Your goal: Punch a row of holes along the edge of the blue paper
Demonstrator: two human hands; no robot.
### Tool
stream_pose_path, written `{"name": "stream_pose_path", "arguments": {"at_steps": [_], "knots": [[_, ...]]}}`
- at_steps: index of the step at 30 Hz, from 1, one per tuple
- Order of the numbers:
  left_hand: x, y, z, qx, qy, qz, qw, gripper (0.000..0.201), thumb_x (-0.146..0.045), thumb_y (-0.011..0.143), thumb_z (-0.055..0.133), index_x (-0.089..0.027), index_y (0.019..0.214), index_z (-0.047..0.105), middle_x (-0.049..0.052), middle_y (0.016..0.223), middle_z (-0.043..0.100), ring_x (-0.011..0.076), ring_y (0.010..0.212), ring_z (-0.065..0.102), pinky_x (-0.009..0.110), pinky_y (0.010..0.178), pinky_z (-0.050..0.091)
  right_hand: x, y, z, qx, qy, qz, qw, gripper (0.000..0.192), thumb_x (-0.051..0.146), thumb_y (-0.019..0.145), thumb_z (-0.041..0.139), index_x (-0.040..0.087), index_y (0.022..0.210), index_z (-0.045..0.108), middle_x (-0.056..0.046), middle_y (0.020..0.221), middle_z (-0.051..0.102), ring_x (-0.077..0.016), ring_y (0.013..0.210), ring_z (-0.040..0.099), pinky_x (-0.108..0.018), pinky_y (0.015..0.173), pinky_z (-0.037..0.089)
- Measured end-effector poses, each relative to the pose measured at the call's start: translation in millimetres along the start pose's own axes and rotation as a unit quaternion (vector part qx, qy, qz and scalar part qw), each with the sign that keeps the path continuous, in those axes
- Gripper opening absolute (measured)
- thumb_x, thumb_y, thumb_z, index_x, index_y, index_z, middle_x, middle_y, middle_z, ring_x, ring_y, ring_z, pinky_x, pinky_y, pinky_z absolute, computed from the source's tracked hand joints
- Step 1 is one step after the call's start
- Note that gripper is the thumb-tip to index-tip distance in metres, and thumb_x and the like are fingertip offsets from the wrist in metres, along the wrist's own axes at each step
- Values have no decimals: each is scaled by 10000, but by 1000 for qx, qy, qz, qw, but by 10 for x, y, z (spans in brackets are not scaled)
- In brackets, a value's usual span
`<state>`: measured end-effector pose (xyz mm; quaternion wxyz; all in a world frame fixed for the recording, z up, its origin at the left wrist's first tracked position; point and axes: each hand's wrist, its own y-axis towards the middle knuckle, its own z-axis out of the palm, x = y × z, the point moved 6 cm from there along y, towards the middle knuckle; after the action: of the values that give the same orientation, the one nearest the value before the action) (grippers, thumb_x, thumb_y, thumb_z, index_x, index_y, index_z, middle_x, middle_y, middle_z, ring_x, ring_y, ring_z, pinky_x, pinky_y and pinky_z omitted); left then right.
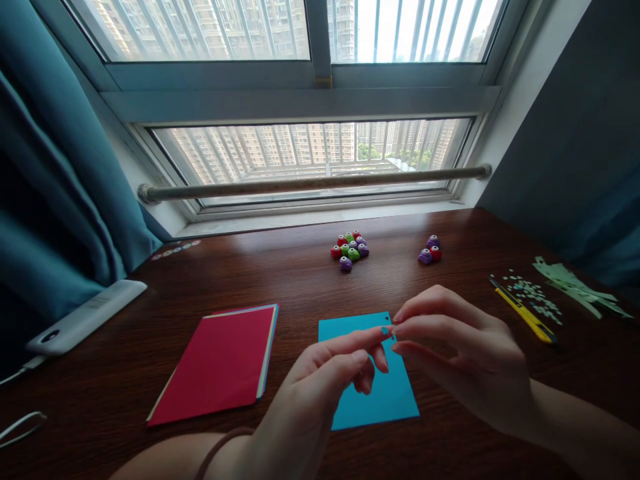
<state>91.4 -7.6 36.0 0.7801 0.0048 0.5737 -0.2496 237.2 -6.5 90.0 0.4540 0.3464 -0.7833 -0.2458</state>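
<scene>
Head view, looking down at a dark wooden desk under a window.

Low in the centre of the frame, 2 bare hands meet fingertip to fingertip. The left hand rises from the bottom edge with its thumb and forefinger pinched together. The right hand enters from the lower right with its thumb and forefinger also closed. Between the 2 pinches sits a tiny blue scrap, and both hands appear to grip it. It is too small to tell its shape.

The scrap hovers just above a blue sheet, which lies flat on the desk at centre, partly hidden by the hands. To its left lies a stack of coloured paper with a red sheet on top.

Further back, at centre, sits a cluster of small round punches in red, green and purple. A smaller group of 3 punches sits to its right. At the right edge lie a yellow knife, pale green confetti and green strips. A white device rests at the left edge, beside a teal curtain.

The step in hand looks like handling 1 punched-out piece. Any next move calls for a light, steady pinch, since so small a piece slips easily.
</scene>
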Motion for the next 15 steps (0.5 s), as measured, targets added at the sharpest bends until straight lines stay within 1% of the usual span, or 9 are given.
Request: {"name": "stream_pose_path", "arguments": {"at_steps": [4,8,10,13,15], "knots": [[-1,0,7,14,15,-2,1000,236,-266,766,537,-151,902,692,46,783,559,162,750,438,300,731,351,-43,-7,65,16,-20,17,1000,200,170,796,614,273,965,642,-58,854,610,-193,774,592,-310,657,525],[-7,20,43,33,32,2,999,195,-247,772,519,-144,795,683,44,759,555,158,736,442,293,725,352,-89,-34,80,22,-19,16,999,178,178,806,603,254,957,656,-61,864,615,-190,780,595,-315,670,524],[-8,35,58,45,42,11,998,189,-234,780,509,-148,774,677,42,759,555,159,742,446,289,724,354,-101,-38,88,24,-12,21,999,153,173,805,602,241,927,667,-62,854,619,-183,770,596,-308,662,522],[10,59,73,68,72,20,995,179,-215,787,512,-161,802,682,32,778,559,156,765,453,275,733,358,-164,-33,112,31,27,61,997,94,174,796,616,221,843,683,-52,820,625,-163,730,598,-273,630,516],[33,70,86,85,93,17,992,195,-217,782,524,-171,882,685,29,796,570,152,766,462,269,735,368,-252,-21,128,48,62,103,992,69,182,790,624,208,780,687,-38,791,630,-144,694,599,-241,596,507]]}}
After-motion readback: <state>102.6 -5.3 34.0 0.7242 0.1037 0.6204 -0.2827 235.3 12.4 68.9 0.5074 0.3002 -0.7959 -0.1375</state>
